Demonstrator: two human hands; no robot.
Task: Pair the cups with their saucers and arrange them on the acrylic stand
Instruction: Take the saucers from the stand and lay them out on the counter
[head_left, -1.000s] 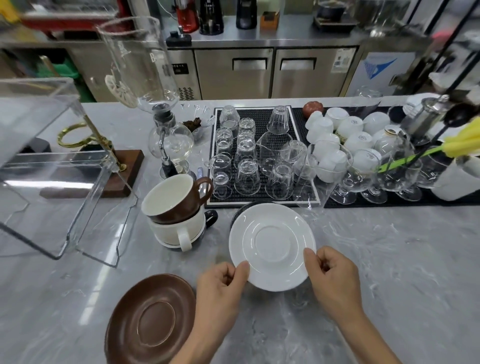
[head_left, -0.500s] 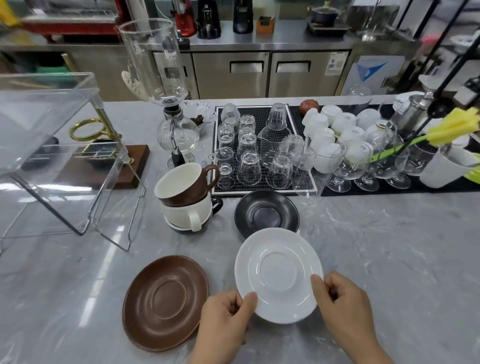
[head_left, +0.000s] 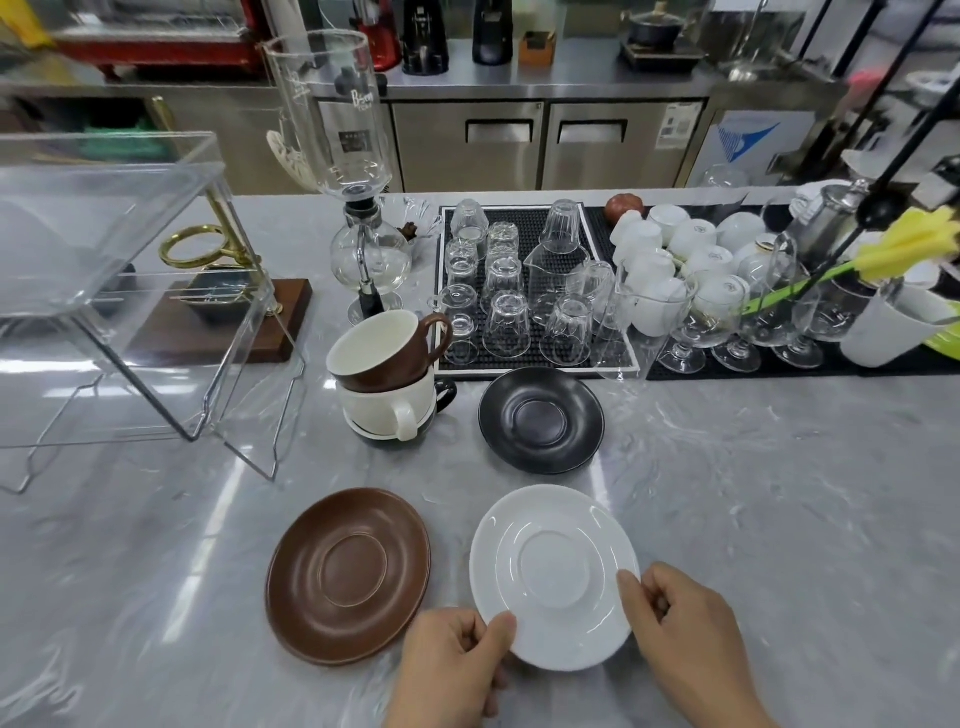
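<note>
Both of my hands hold a white saucer (head_left: 553, 574) low over the marble counter near me: my left hand (head_left: 452, 662) pinches its near-left rim, my right hand (head_left: 685, 623) its right rim. A brown saucer (head_left: 348, 574) lies flat just to its left. A black saucer (head_left: 541, 420) lies farther back. Three cups are stacked behind the brown saucer: a brown cup (head_left: 384, 351) on top, a white cup (head_left: 389, 408) under it, and a black cup (head_left: 444, 397) at the bottom, mostly hidden. The clear acrylic stand (head_left: 119, 291) rises at the left.
A glass siphon brewer (head_left: 353, 208) stands behind the stacked cups. A black mat (head_left: 535, 221) with several upturned glasses runs along the back, then white cups (head_left: 675, 244) and stemmed glasses (head_left: 737, 322) to the right. A wooden base (head_left: 218, 332) sits behind the stand.
My hands have drawn the white saucer toward me, off the black saucer, which now lies uncovered. It sits lower, beside the brown saucer.
</note>
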